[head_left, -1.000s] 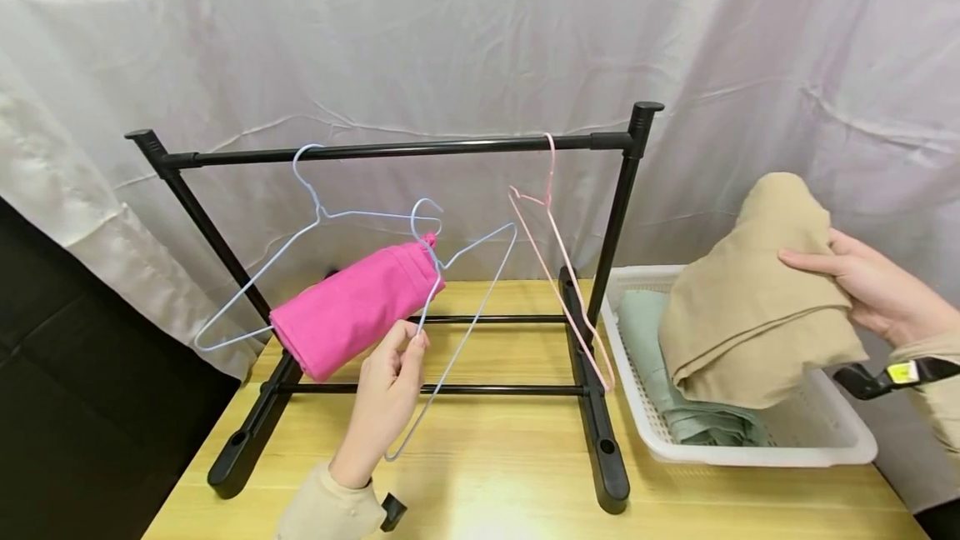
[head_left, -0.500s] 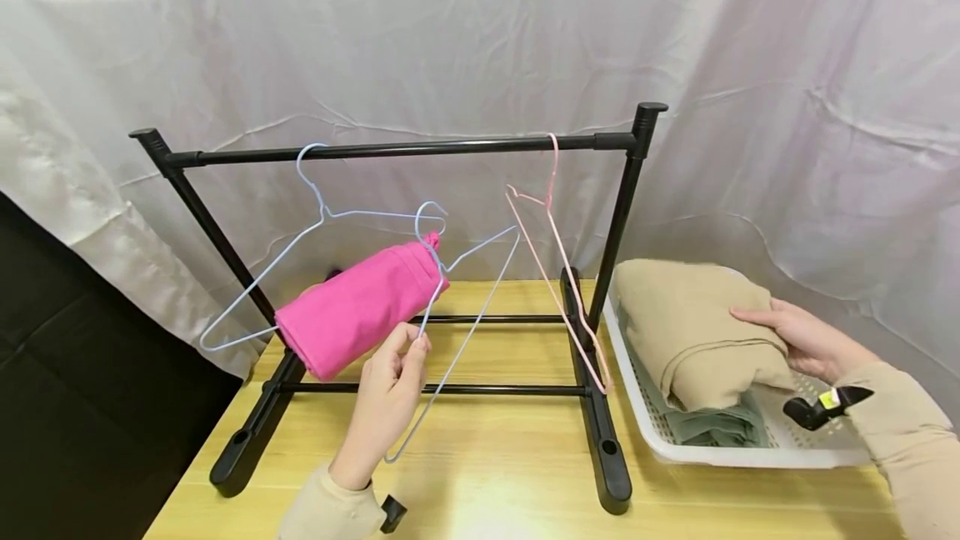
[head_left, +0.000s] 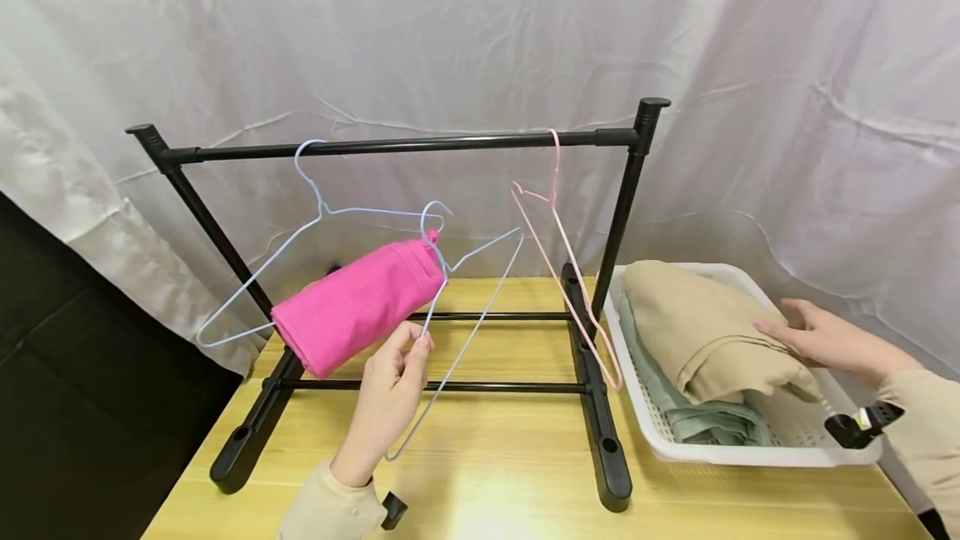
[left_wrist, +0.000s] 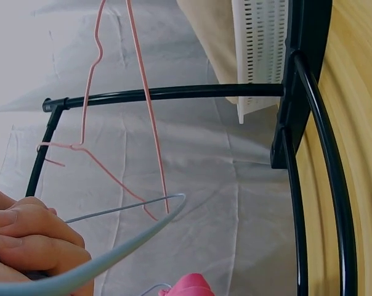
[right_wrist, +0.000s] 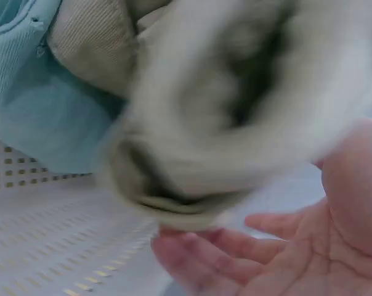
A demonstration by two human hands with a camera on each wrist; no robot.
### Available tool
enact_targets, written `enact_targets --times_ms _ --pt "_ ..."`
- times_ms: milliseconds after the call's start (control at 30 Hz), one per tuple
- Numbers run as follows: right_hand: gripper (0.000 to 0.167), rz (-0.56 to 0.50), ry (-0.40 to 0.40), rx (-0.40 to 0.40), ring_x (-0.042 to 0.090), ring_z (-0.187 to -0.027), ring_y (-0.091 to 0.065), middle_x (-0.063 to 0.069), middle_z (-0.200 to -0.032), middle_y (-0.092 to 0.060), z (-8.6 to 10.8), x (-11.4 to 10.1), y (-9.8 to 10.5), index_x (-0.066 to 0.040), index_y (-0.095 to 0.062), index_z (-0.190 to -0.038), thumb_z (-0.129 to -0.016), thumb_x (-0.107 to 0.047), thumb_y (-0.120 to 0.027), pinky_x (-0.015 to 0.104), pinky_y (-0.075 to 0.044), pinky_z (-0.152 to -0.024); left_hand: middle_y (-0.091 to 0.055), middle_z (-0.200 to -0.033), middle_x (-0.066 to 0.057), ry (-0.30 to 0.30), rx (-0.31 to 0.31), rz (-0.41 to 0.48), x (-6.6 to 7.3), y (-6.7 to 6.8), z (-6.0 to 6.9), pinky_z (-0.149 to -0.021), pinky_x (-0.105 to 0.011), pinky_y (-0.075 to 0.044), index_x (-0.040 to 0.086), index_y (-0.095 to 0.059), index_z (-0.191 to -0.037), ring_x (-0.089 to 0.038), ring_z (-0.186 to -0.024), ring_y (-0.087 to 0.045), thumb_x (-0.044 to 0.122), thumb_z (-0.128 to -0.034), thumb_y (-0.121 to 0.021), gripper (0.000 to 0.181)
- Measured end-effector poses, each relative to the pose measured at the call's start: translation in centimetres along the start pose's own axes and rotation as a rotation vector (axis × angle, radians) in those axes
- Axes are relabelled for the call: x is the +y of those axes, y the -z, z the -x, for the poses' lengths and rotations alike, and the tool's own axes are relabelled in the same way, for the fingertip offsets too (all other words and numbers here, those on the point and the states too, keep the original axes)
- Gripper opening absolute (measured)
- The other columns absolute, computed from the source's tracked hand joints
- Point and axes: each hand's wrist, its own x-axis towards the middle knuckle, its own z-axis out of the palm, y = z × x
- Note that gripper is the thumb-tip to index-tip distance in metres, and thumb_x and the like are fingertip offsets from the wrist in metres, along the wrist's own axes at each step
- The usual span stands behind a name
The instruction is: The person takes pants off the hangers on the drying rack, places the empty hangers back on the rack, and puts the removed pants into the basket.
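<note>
My left hand point(head_left: 393, 382) pinches a light blue wire hanger point(head_left: 472, 332) by one arm and holds it in front of the rack; its hook is free of the rail. In the basket point(head_left: 795, 461), a folded beige garment point(head_left: 697, 323) lies on top of a folded green-grey garment point(head_left: 712, 423). My right hand point(head_left: 832, 340) is at the beige garment's right end, fingers loosely extended. In the right wrist view, its fingertips point(right_wrist: 186, 243) are at the blurred lower edge of the cloth, and the palm is apart from it.
A black rack point(head_left: 420, 144) stands on the wooden table point(head_left: 480, 457). From its rail hang another blue hanger point(head_left: 262, 269), whose bottom bar runs into a folded pink garment point(head_left: 360, 302), and a bare pink hanger point(head_left: 566, 273). A grey curtain point(head_left: 465, 40) covers the back.
My right hand has lowered the beige garment into the basket, then loosened and shifted slightly right. My left hand with its hanger has barely moved.
</note>
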Motion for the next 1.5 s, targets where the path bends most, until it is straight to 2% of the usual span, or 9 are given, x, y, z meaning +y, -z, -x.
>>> enact_targets --times_ms 100,200,333,367,500,733,1067,1367,1500 --pt "0.082 0.103 0.100 0.062 0.076 -0.132 -0.040 0.059 -0.148 -0.031 0.2 -1.7 -0.3 0.026 -0.018 -0.155 -0.115 -0.040 -0.045 0.071 -0.050 -0.100 -0.042 -0.058 0.003 0.004 -0.001 -0.007 0.1 0.0 0.0 -0.047 -0.023 -0.030 0.014 -0.065 -0.101 -0.003 -0.049 -0.035 0.019 -0.1143 -0.052 0.019" --pt "0.068 0.093 0.220 0.095 0.071 -0.142 -0.034 0.048 -0.161 -0.030 -0.2 -2.8 -1.5 0.015 -0.027 -0.160 -0.115 -0.031 -0.048 0.070 -0.039 -0.115 -0.042 -0.057 0.004 0.005 -0.005 -0.010 0.2 -0.1 0.0 -0.047 -0.023 -0.029 0.014 -0.065 -0.101 -0.003 -0.049 -0.035 0.019 -0.1143 -0.052 0.019" --pt "0.062 0.041 0.325 0.103 0.065 -0.154 -0.021 0.037 -0.169 -0.027 -0.3 -4.6 -3.3 0.003 -0.031 -0.165 -0.114 -0.025 -0.052 0.057 -0.018 -0.132 -0.042 -0.057 0.004 0.002 -0.011 -0.011 0.2 -0.1 0.0 -0.046 -0.023 -0.029 0.014 -0.066 -0.102 -0.003 -0.048 -0.034 0.019 -0.1144 -0.052 0.019" --pt "0.063 0.032 0.329 0.091 0.068 -0.153 -0.019 0.040 -0.167 -0.027 -0.2 -5.3 -3.6 0.002 -0.031 -0.166 -0.113 -0.026 -0.053 0.071 -0.016 -0.127 -0.042 -0.057 0.004 0.000 -0.010 -0.010 0.2 -0.1 0.0 -0.046 -0.023 -0.029 0.014 -0.066 -0.102 -0.003 -0.048 -0.034 0.019 -0.1144 -0.052 0.019" --pt "0.063 0.050 0.309 0.072 0.068 -0.155 -0.012 0.037 -0.169 -0.026 0.1 -6.4 -5.1 -0.005 -0.035 -0.167 -0.112 -0.032 -0.054 0.086 -0.016 -0.115 -0.043 -0.058 0.004 -0.007 -0.007 -0.009 0.3 -0.2 0.1 -0.046 -0.023 -0.030 0.014 -0.066 -0.101 -0.003 -0.048 -0.035 0.019 -0.1144 -0.052 0.019" --pt "0.065 0.098 0.297 0.008 0.082 -0.145 -0.005 0.047 -0.168 -0.005 0.6 -6.1 -7.4 -0.017 -0.031 -0.170 -0.113 -0.036 -0.054 0.094 -0.015 -0.104 -0.042 -0.057 0.004 -0.012 -0.006 -0.006 0.2 -0.2 0.1 -0.045 -0.022 -0.028 0.014 -0.065 -0.100 -0.003 -0.047 -0.034 0.020 -0.1144 -0.053 0.020" --pt "0.064 0.161 0.356 0.016 0.079 -0.148 -0.007 0.043 -0.170 -0.011 0.5 -6.2 -9.1 -0.035 -0.040 -0.166 -0.107 -0.038 -0.066 0.095 -0.016 -0.103 -0.041 -0.056 0.004 -0.001 0.000 0.003 0.0 -0.2 0.1 -0.045 -0.022 -0.027 0.014 -0.066 -0.101 -0.003 -0.047 -0.033 0.019 -0.1142 -0.053 0.019" --pt "0.064 0.035 0.410 0.050 0.078 -0.148 -0.008 0.042 -0.171 -0.007 0.5 -5.9 -8.6 -0.023 -0.046 -0.164 -0.105 -0.027 -0.070 0.095 -0.016 -0.102 -0.045 -0.058 0.002 0.004 0.019 -0.005 0.2 0.1 -0.1 -0.050 -0.024 -0.034 0.015 -0.064 -0.102 -0.005 -0.049 -0.039 0.020 -0.1145 -0.053 0.018" --pt "0.062 0.002 0.458 0.066 0.074 -0.151 -0.012 0.040 -0.169 -0.022 0.5 -6.4 -7.6 -0.013 -0.049 -0.160 -0.103 -0.021 -0.072 0.093 -0.019 -0.106 -0.047 -0.060 0.002 0.010 0.021 -0.017 0.4 0.2 -0.4 -0.052 -0.025 -0.036 0.014 -0.064 -0.103 -0.006 -0.050 -0.041 0.018 -0.1143 -0.052 0.017"
